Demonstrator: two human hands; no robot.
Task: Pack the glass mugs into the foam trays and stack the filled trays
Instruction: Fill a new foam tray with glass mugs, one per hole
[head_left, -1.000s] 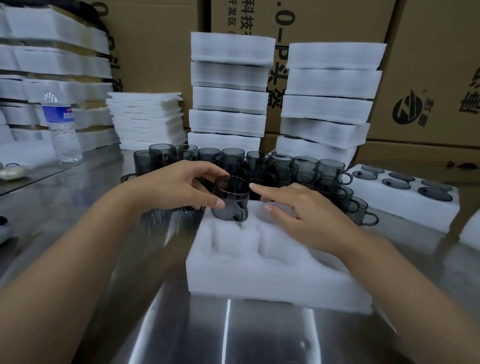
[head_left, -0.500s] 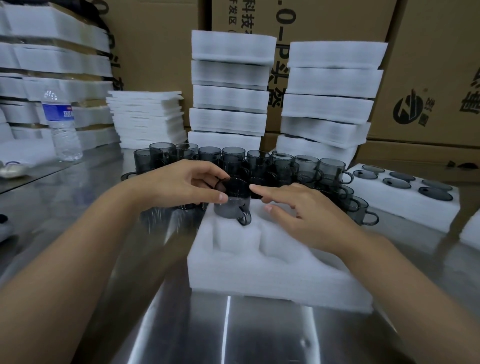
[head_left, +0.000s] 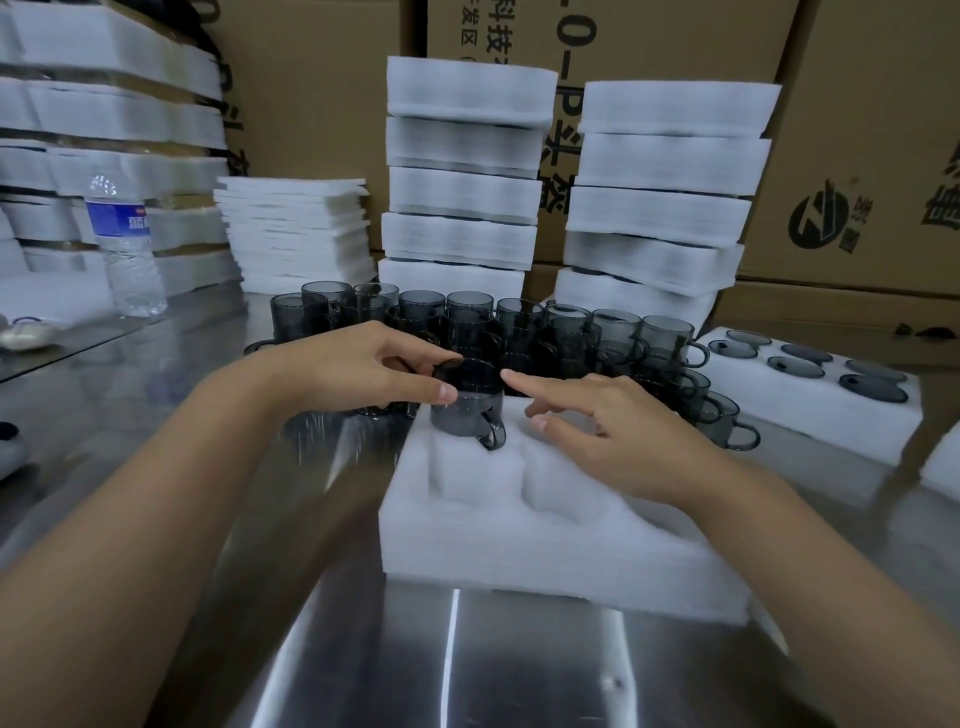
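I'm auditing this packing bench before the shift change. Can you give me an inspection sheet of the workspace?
Surface: steel table, shiny.
Job's things: foam tray in front, one mug partly in its far-left pocket; loose mugs crowded behind; filled tray at right; tray stacks at back.
Clutter: water bottle far left; foam sheets piled at back left.
Grips: left hand pinches the mug's rim; right hand open, fingers beside the mug.
Cables: nothing seen.
Surroundings: cardboard boxes behind.

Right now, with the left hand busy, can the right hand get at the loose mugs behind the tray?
Probably yes: the right hand is open, holding nothing, and the loose mugs stand uncovered just beyond it, with nothing in between.
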